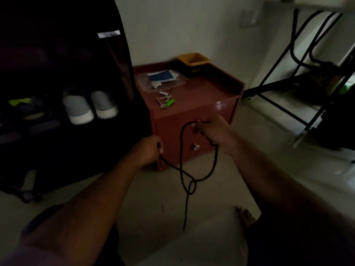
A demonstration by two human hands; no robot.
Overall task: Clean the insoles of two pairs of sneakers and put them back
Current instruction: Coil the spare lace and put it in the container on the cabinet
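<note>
A long black shoelace (189,181) hangs between my two hands in loose crossed loops, its free end trailing down to the floor. My left hand (148,151) grips one part of the lace low in front of the red cabinet. My right hand (210,129) pinches another part higher up, near the cabinet's upper drawer knob. A pair of grey sneakers with white toe caps (90,107) stands on a shelf of the dark shoe rack (57,64) at left. A dark sneaker with neon yellow accents (25,108) lies further left on the same shelf. No insole is visible.
The red bedside cabinet (192,104) stands straight ahead, with keys and a green tag (166,101), a blue packet (163,75) and a yellow-rimmed bin (193,63) on top. A black metal frame (299,64) stands at right. Pale tiled floor (163,198) lies below.
</note>
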